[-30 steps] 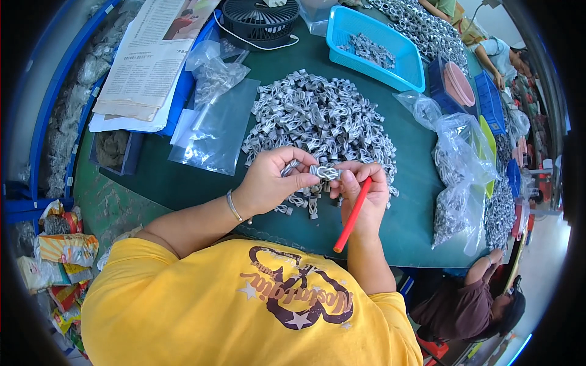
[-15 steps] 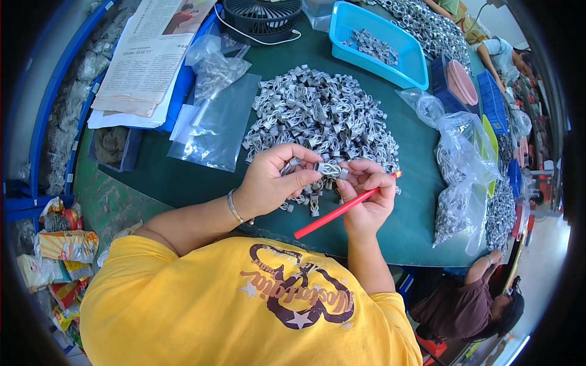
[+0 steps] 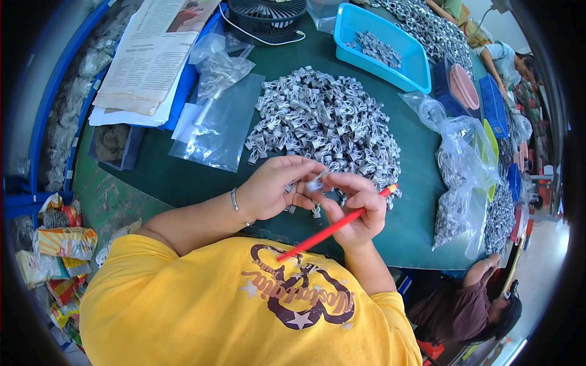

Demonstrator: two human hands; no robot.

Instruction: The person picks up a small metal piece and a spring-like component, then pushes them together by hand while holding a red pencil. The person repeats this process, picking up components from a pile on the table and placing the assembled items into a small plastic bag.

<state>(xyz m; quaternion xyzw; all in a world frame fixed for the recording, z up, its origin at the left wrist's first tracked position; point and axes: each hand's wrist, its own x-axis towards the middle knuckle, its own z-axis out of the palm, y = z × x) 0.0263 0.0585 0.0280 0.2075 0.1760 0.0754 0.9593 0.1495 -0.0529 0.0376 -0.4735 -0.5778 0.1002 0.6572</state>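
In front of me a big heap of small grey metal pieces with looped wire and ridged ends (image 3: 323, 122) covers the middle of the table. My left hand (image 3: 274, 186) is closed at the fingertips on one such piece (image 3: 315, 183), blurred by motion, at the heap's near edge. Meeting it there, my right hand (image 3: 357, 210) has thumb and forefinger on the same piece. A red stick with a yellowish tip (image 3: 323, 234) also lies across the right hand, slanting down over the yellow shirt. The fingers partly hide the held piece.
Behind the heap stand a light blue basket (image 3: 421, 76) with more pieces and a black fan (image 3: 268, 21). To the left are newspapers (image 3: 143, 67) and a flat plastic bag (image 3: 213, 137). Filled clear bags (image 3: 461, 177) lie right; a co-worker (image 3: 464, 305) sits beyond.
My hands have drawn closer together over the piece, its outline now blurred. The red stick's lower end has swung left and down as the right hand turned.
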